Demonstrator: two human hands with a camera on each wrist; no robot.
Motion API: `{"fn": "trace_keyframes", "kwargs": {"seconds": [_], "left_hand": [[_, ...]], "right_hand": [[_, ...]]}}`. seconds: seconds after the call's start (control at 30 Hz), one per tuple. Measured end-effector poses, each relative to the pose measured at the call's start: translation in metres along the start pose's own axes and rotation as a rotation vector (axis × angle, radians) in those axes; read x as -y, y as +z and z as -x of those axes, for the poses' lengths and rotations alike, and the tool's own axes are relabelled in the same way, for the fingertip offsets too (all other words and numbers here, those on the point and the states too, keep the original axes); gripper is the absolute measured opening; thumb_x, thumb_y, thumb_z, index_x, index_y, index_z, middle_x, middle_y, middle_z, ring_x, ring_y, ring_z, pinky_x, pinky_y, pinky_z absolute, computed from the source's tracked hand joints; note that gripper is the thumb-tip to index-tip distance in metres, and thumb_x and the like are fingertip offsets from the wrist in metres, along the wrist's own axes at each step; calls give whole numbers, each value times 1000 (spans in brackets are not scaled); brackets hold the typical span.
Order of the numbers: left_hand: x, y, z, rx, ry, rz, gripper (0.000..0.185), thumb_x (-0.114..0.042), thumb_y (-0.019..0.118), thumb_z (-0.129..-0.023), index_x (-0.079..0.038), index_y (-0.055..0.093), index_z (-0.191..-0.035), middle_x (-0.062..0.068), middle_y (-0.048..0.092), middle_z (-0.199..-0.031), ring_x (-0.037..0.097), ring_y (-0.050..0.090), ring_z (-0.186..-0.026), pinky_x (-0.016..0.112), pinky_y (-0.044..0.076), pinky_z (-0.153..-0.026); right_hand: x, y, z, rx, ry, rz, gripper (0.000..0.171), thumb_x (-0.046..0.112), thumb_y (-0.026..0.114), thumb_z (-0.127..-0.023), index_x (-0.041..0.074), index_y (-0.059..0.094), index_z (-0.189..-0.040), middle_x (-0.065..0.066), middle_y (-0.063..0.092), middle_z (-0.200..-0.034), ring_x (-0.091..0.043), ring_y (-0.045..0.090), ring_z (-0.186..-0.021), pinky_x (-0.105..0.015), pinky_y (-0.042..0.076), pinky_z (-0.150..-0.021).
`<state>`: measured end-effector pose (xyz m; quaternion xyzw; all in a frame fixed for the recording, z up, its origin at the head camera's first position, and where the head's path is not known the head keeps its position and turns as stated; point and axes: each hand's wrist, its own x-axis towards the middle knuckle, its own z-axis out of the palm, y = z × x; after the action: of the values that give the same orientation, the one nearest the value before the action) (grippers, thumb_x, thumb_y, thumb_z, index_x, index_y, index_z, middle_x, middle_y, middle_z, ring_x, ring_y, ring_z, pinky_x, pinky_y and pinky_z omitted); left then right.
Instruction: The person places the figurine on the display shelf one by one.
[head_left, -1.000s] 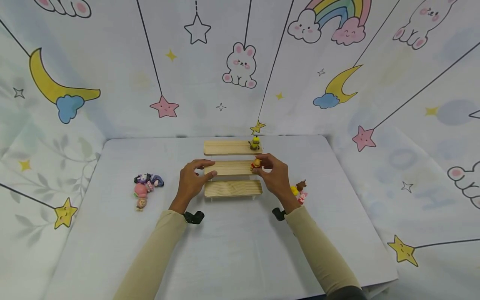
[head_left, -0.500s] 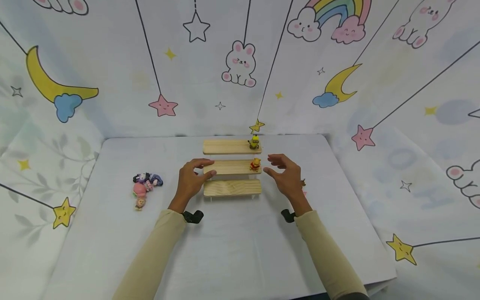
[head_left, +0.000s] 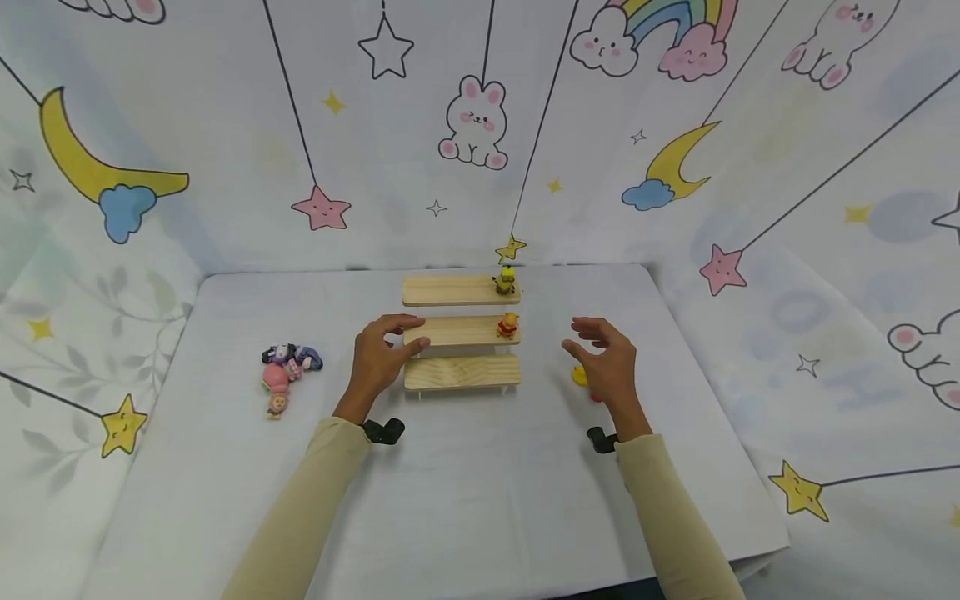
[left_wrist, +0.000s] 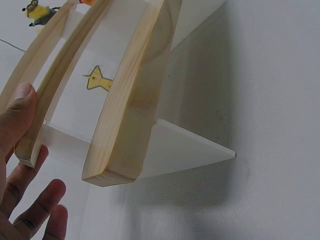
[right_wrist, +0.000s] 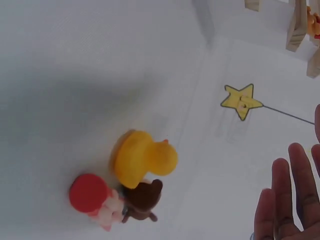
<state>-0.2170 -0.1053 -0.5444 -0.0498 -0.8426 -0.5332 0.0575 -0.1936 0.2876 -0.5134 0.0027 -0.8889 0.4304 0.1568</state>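
Observation:
A three-step wooden display shelf with white supports stands at the table's middle. My left hand pinches the left end of its middle board, thumb on one face and fingers on the other. On that board's right end stands a yellow bear figurine in a red shirt. A yellow minion figurine stands on the right end of the back board. My right hand holds nothing, its fingers spread over a yellow rubber duck. Beside the duck lie a brown-headed figurine and a pink one with a red base.
At the table's left is a cluster of small figurines, among them a pink round one, a brown-faced one and a purple one. The white tabletop meets a cartoon-printed backdrop behind the shelf.
My right hand has let go of the bear figurine, leaving it on the middle board, and has moved right to above the duck. My left hand keeps its hold on the shelf.

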Motion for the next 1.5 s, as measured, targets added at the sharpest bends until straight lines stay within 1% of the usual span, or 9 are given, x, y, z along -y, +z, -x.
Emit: {"fn": "trace_keyframes", "kwargs": {"seconds": [0.27, 0.5, 0.6, 0.67, 0.73, 0.83, 1.2, 1.4, 1.5], "left_hand": [[0, 0, -1, 2, -5, 4, 39, -35, 87, -90, -26, 79, -127, 2, 72, -137, 26, 62, -121, 47, 52, -96], [0, 0, 0, 7, -1, 20, 39, -35, 87, -91, -26, 79, -128, 2, 71, -138, 25, 62, -123, 48, 52, -97], [0, 0, 0, 8, 3, 32, 39, -34, 87, -91, -26, 78, -128, 3, 71, -138, 26, 61, -123, 50, 52, -97], [0, 0, 1, 9, 3, 34, 39, -35, 87, -91, -26, 78, -128, 3, 71, -138, 27, 61, -123, 50, 52, -97], [-1, 0, 1, 8, 3, 34, 39, -35, 87, -91, -26, 78, -128, 3, 71, -138, 27, 61, -122, 50, 52, -97], [-2, -1, 2, 6, 3, 33, 39, -34, 87, -91, -26, 78, -128, 2, 71, -138, 27, 62, -122, 49, 52, -97], [-2, 0, 1, -2, 10, 31, 38, -33, 87, -91, -26, 79, -127, 2, 72, -137, 26, 62, -122, 47, 52, -96], [0, 1, 0, -2, 4, 29, 38, -34, 87, -91, -26, 79, -127, 1, 71, -137, 26, 63, -122, 46, 52, -96], [0, 1, 1, -2, 4, 30, 38, -33, 87, -91, -26, 79, -127, 1, 72, -137, 25, 63, -122, 45, 51, -96]], "right_hand": [[-21, -11, 13, 18, 77, 26, 41, 28, 86, -92, 16, 74, -129, -3, 77, -126, -31, 65, -116, -53, 51, -99], [-37, -11, 26, 58, 125, 52, 40, 23, 87, -91, 12, 75, -128, -18, 76, -119, -33, 65, -110, -57, 47, -104], [-41, -9, 29, 68, 154, 68, 40, 21, 88, -90, 12, 75, -127, -16, 76, -114, -30, 66, -108, -45, 56, -94], [-44, -8, 31, 73, 169, 63, 39, 19, 88, -90, 11, 76, -126, -14, 76, -110, -29, 68, -102, -34, 59, -81], [-47, -6, 32, 75, 189, 52, 38, 19, 88, -90, 11, 76, -126, -12, 76, -109, -28, 68, -98, -25, 59, -66], [-52, -5, 34, 68, 194, 41, 37, 15, 88, -90, 8, 76, -124, -14, 76, -109, -28, 68, -94, -19, 56, -59], [-57, -2, 31, 78, 249, 93, 30, 10, 85, -92, 6, 77, -121, -17, 74, -110, -26, 65, -92, -19, 58, -61], [-59, 1, 29, 102, 244, 131, 22, 9, 83, -93, 5, 78, -115, -17, 75, -111, -28, 65, -93, -20, 57, -60], [-59, 2, 28, 106, 233, 166, 21, 9, 82, -94, 6, 78, -115, -16, 75, -111, -28, 65, -95, -21, 58, -65]]}}
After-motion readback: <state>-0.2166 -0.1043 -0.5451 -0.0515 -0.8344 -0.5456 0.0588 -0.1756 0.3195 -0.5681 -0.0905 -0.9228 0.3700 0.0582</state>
